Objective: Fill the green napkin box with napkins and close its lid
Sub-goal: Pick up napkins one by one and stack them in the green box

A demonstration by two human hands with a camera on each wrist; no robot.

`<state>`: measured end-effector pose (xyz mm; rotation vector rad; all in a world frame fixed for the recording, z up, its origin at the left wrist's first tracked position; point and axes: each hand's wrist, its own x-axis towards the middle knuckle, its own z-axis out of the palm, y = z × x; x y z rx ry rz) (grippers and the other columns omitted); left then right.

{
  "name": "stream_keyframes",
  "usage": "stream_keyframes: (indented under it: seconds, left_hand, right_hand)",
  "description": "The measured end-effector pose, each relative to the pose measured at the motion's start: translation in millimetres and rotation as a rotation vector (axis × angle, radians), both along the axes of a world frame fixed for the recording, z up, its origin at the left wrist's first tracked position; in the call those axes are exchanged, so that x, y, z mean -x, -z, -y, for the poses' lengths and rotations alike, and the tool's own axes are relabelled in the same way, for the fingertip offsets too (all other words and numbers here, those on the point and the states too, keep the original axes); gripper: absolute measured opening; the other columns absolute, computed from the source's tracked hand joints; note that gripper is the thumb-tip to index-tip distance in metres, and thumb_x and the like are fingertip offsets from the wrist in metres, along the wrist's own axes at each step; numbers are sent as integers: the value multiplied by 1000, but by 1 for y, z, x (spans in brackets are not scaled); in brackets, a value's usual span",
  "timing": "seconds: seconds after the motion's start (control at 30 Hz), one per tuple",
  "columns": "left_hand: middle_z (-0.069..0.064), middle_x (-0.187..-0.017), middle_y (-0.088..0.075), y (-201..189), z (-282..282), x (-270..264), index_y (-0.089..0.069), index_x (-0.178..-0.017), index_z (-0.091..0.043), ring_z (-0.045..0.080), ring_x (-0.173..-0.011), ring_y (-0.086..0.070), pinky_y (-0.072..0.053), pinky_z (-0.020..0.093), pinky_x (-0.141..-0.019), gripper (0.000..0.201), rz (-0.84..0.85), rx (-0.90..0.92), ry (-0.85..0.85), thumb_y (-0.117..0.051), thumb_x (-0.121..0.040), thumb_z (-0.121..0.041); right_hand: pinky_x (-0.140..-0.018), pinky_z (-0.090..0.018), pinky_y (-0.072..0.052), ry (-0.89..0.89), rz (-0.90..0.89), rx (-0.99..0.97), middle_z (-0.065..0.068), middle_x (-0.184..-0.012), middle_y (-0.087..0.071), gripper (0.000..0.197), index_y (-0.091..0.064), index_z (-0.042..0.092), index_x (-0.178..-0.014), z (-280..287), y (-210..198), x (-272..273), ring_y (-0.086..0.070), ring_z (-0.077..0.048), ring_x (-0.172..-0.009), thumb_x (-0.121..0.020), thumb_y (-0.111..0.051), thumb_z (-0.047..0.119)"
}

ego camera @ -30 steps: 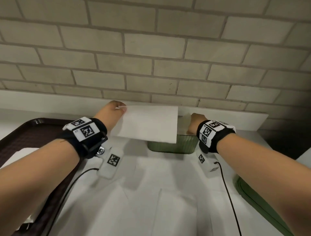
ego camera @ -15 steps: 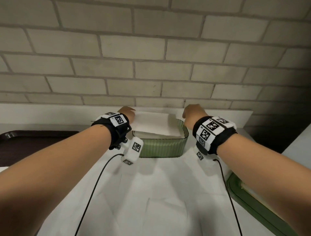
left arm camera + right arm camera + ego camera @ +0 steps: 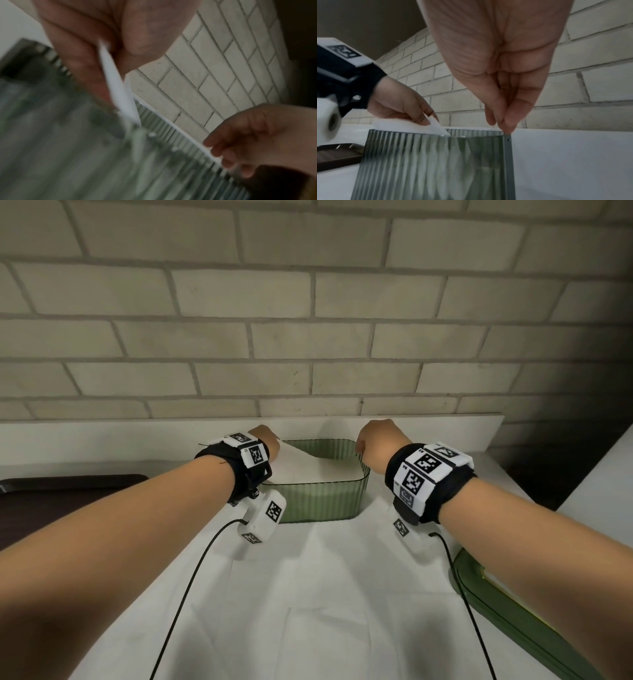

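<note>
The green ribbed napkin box [image 3: 318, 498] stands open near the white ledge below the brick wall. A white napkin [image 3: 308, 467] lies slanted inside it, high on the left and low on the right. My left hand [image 3: 265, 438] pinches the napkin's [image 3: 120, 92] left corner between thumb and fingers, just above the box's left rim. My right hand [image 3: 376, 440] is at the far right corner of the box [image 3: 436, 162]. Its fingertips [image 3: 504, 125] are pressed together, apparently on the napkin's thin far edge. The green lid [image 3: 513, 614] lies on the table at the lower right.
A dark brown tray [image 3: 68, 487] sits at the left, behind my left forearm. A white cloth [image 3: 325, 594] covers the table in front of the box. Black cables run from both wrist cameras toward me. The brick wall stands close behind the box.
Both hands brought the napkin down from in front of the box into its opening. Its right side has sunk inside while the left corner stays raised.
</note>
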<state>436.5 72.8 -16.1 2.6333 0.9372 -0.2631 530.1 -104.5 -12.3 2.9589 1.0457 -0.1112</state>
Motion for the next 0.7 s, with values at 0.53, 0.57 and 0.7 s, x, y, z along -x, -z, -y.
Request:
stream_keyframes:
  seconds: [0.53, 0.57, 0.7]
  left_hand:
    - [16, -134, -52, 11, 2, -4, -50, -132, 1, 32, -122, -51, -41, 30, -88, 36, 48, -7, -18, -40, -97, -6]
    - [16, -132, -53, 13, 5, -5, -48, -131, 1, 32, -121, -52, -42, 31, -91, 37, 71, -8, -29, -42, -96, -6]
    - [18, -131, -50, 17, 15, -9, -35, -133, 2, 32, -118, -53, -42, 36, -99, 41, 32, -54, -34, -46, -94, -5]
  right_hand:
    - [-97, -30, -48, -17, -55, 58, -8, -123, -62, 33, -64, 5, -117, -21, -3, 1, -60, -24, -110, -90, -45, 2]
    - [-94, -29, -50, -8, -85, 82, -7, -119, -63, 30, -65, 4, -113, -24, -1, 5, -61, -24, -107, -90, -47, 3]
    - [-52, -22, -42, 41, -136, 198, -3, -69, -49, 24, -47, 7, -65, -33, 4, 19, -48, -15, -59, -88, -55, 11]
